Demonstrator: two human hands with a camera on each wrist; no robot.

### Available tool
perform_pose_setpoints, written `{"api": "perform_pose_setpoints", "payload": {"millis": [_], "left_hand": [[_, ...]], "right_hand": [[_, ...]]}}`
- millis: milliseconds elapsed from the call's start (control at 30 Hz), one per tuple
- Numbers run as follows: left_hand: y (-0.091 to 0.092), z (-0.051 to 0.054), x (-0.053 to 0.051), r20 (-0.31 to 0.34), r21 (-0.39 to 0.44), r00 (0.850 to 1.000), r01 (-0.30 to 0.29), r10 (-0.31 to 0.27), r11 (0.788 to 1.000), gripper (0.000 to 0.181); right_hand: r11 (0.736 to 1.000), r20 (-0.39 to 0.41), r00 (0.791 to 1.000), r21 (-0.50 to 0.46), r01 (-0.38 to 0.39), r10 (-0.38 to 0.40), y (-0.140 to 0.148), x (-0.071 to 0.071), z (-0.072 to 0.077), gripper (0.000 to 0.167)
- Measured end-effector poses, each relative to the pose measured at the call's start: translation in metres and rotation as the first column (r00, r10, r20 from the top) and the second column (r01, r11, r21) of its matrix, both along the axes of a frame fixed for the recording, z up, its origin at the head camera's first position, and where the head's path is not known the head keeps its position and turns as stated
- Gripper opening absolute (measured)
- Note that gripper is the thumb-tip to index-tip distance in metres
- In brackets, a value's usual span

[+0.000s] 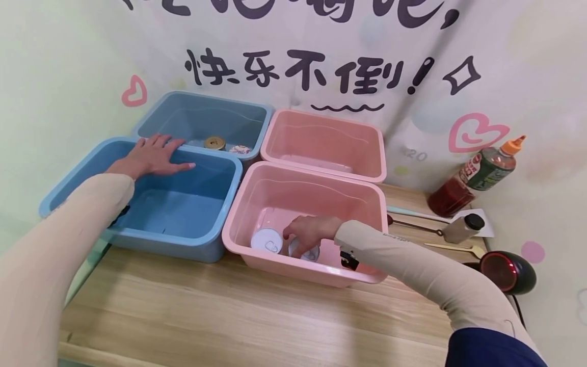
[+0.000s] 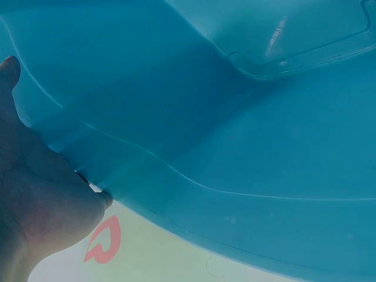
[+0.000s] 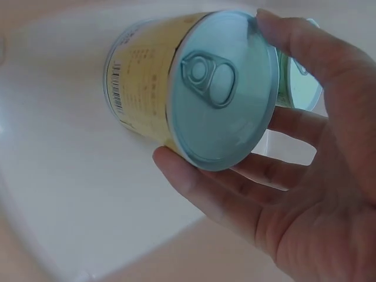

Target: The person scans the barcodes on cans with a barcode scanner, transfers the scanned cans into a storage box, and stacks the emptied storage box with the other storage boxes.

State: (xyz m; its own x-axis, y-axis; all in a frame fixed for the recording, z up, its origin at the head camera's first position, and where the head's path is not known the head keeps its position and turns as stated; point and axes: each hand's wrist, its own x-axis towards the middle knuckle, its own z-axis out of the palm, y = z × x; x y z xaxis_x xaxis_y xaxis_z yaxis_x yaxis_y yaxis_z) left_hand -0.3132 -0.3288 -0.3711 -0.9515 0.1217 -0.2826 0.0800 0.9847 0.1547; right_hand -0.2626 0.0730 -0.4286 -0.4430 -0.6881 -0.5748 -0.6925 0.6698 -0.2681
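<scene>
My right hand reaches into the front pink bin and grips a can near its top. In the right wrist view the thumb and fingers of the hand curve round that yellow-labelled can, its ring-pull lid facing the camera. A second can stands to its left, partly hidden behind the first in the right wrist view. My left hand rests with spread fingers on the back rim of the front blue bin; the left wrist view shows the hand at the rim.
Behind are a blue bin holding a gold-coloured lidded can and another round item, and a pink bin. At right stand a sauce bottle, a small shaker, several utensils and a dark round object.
</scene>
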Motion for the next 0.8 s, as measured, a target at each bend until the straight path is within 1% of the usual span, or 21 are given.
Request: {"api": "perform_pose_setpoints", "payload": {"millis": [200, 400, 467, 600, 633, 700, 800], "left_hand": [[0.0004, 0.0009, -0.0006, 0.0, -0.001, 1.0, 0.0, 0.0, 1.0, 0.097], [0.0003, 0.0002, -0.0015, 0.0, -0.003, 1.0, 0.003, -0.003, 1.0, 0.097], [0.0005, 0.0, -0.0017, -0.001, -0.003, 1.0, 0.003, -0.003, 1.0, 0.097], [0.0002, -0.0002, -0.0022, 0.001, -0.001, 1.0, 0.004, -0.004, 1.0, 0.097], [-0.0001, -0.0004, -0.0023, 0.002, -0.001, 1.0, 0.004, -0.004, 1.0, 0.097], [-0.0003, -0.0003, -0.0023, 0.004, -0.001, 1.0, 0.004, -0.004, 1.0, 0.097], [-0.0001, -0.0007, -0.0017, 0.006, 0.0, 1.0, 0.003, -0.003, 1.0, 0.096]], "right_hand": [[1.0, 0.006, 1.0, 0.0, 0.024, -0.024, -0.0003, -0.0015, -0.0018, 0.056], [0.998, 0.001, 0.999, 0.021, 0.052, -0.052, 0.0005, 0.0004, -0.0017, 0.057], [0.998, -0.006, 0.999, 0.022, 0.054, -0.054, 0.0009, 0.002, -0.0013, 0.055], [0.999, -0.054, 0.998, 0.024, 0.043, -0.041, 0.0011, 0.0049, 0.0014, 0.052], [0.998, -0.052, 0.997, 0.031, 0.049, -0.048, 0.0013, 0.0055, 0.0022, 0.052], [0.996, -0.029, 0.997, 0.047, 0.072, -0.071, 0.0021, 0.0063, 0.004, 0.051], [0.99, 0.043, 0.992, 0.084, 0.115, -0.119, 0.0042, 0.0069, 0.0058, 0.05]]}}
